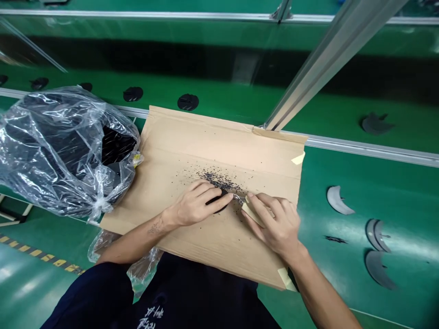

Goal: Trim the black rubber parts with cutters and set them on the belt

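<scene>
My left hand (195, 202) is closed on a rounded black part (219, 204), pressing it down near the middle of a cardboard sheet (164, 151). In my right hand (277, 221) is a small tool with a pale yellow handle (253, 214) and a shiny metal tip. That tip meets the right edge of the black part, close to my left fingertips. Many small black scraps (219, 179) lie scattered just beyond both hands. Most of the black part is hidden under my left fingers, and the exact kind of tool cannot be made out.
A clear plastic bag (65, 151) with black parts inside stands at the left. Black round parts (188, 102) sit in a row behind the cardboard. Several curved grey pieces (338, 200) lie on the green surface at right. A metal post (329, 64) rises behind the sheet.
</scene>
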{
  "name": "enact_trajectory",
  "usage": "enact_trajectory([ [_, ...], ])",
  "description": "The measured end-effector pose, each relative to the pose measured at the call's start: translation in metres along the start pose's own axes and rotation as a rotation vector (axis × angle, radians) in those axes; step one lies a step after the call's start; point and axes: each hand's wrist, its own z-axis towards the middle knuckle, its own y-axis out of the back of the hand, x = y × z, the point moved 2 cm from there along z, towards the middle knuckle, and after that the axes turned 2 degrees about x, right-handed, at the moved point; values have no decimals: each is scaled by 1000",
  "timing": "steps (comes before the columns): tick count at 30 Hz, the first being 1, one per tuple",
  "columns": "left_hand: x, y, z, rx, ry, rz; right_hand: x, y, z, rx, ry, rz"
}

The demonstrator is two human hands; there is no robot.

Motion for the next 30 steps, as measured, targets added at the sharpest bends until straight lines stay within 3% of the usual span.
enact_trajectory([
  [3, 5, 2, -1, -149, 233, -209, -3, -1, -2, 22, -105, 103],
  [7, 18, -6, -3, -313, 772, -1016, -4, -2, -4, 21, -226, 280],
  [9, 19, -13, -1, -344, 976, -1404, -1, -4, -4, 18, -235, 349],
  [12, 12, -20, 2, -276, 1158, -1784, 4, -8, -3, -3, -213, 376],
  [18, -5, -27, 6, -113, 1230, -2057, 11, -12, -4, -55, -134, 290],
  [30, -8, -27, 4, -11, 1163, -1890, 13, -13, -7, -7, -107, 336],
])
